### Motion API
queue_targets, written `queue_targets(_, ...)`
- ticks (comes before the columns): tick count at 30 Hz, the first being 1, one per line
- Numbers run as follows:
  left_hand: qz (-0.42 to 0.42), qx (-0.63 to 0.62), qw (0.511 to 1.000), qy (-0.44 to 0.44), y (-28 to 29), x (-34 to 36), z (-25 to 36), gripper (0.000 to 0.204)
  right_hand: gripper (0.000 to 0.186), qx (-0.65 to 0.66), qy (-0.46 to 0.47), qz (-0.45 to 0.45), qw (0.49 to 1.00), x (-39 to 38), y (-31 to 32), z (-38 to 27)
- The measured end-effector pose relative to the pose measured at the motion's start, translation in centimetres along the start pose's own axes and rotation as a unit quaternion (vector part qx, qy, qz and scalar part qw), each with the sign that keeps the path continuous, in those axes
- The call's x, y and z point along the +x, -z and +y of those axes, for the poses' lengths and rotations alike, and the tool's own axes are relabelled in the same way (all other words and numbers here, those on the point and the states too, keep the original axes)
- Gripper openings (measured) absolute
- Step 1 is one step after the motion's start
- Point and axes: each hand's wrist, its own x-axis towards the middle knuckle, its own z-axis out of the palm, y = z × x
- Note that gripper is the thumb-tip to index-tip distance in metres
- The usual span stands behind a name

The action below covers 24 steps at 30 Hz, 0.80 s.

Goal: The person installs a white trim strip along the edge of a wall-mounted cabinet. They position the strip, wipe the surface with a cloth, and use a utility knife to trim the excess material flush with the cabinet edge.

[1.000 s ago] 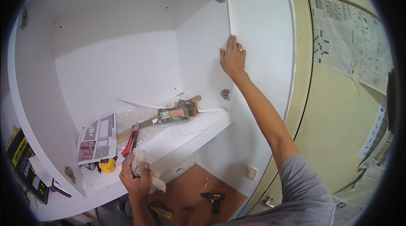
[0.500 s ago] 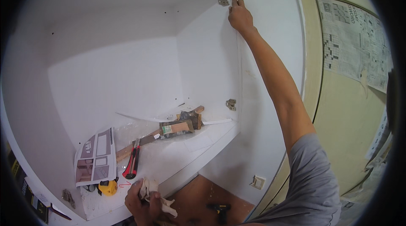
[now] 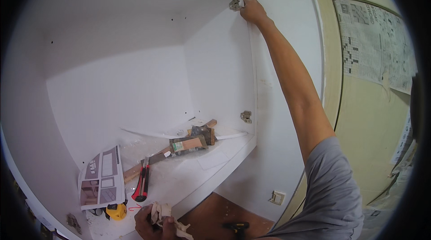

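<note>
A crumpled cream cloth [image 3: 162,214] is in my left hand [image 3: 152,224], whose fingers are closed round it low in the view, by the front edge of the white cabinet [image 3: 220,179]. My right arm reaches far up to the cabinet's right front edge. There my right hand [image 3: 254,10] has its fingers curled at the edge, beside the upper metal hinge plate [image 3: 235,4]. A small whitish bit shows at those fingertips, too little to name. The lower hinge plate [image 3: 245,117] is on the same side panel.
On the cabinet floor lie a red and black utility knife [image 3: 142,181], a yellow tape measure [image 3: 116,211], a printed sheet [image 3: 102,179], a wooden strip [image 3: 132,172] and a packet [image 3: 187,145]. Below is a power drill [image 3: 236,226]. A newspaper-covered door [image 3: 368,105] stands at right.
My right hand has turned and its fingers have moved slightly left against the cabinet edge, nearer the upper hinge plate. My left hand still holds the cloth. The view has shifted a little.
</note>
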Motion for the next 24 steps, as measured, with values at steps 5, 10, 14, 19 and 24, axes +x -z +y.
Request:
queue_targets(5,0.034,-0.056,0.998,0.008,-0.6,0.4,0.4,0.042,0.066,0.083,0.009,0.023,0.996,-0.4,-0.9,1.1)
queue_targets(10,0.048,-0.154,0.983,0.09,-1.3,1.5,2.2,0.051,0.052,0.126,0.0,0.006,0.992,-1.4,-0.1,0.4)
queue_targets(14,0.03,-0.138,0.983,0.116,-0.9,3.3,4.0,0.047,0.04,0.131,-0.016,0.033,0.991,-4.0,-0.8,0.4)
queue_targets(19,-0.014,-0.146,0.974,0.171,-0.7,4.6,4.0,0.044,0.042,0.173,-0.052,0.014,0.983,-8.3,-0.7,-1.0)
queue_targets(24,-0.021,-0.145,0.971,0.186,-1.1,5.4,5.1,0.039,0.045,0.181,-0.063,0.033,0.981,-10.8,-0.2,-1.9)
